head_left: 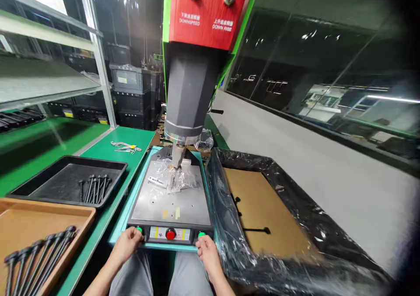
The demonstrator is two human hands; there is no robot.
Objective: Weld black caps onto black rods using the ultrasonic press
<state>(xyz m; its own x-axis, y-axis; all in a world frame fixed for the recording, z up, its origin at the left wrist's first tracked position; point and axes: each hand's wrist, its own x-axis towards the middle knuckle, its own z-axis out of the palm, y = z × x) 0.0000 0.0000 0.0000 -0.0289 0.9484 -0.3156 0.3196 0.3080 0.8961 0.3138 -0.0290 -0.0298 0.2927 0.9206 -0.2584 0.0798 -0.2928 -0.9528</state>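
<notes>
A press machine with a red head [206, 12] and a grey horn [188, 99] stands in front of me, its tip down on a part wrapped in clear plastic [172, 178] on the metal base plate [183, 206]. My left hand [126, 243] rests on the left green button [140, 230], fingers curled over it. My right hand [206, 250] presses at the right green button [201, 234] the same way. A red button [170, 234] sits between them on the front panel.
A black tray [42, 186] holding several black bolt-like parts [93, 189] and a brown tray [19, 221] holding more black parts [39, 254] lie on the green bench at left. A cardboard box lined with black plastic [262, 208] stands at right. Metal tools [126, 147] lie further back.
</notes>
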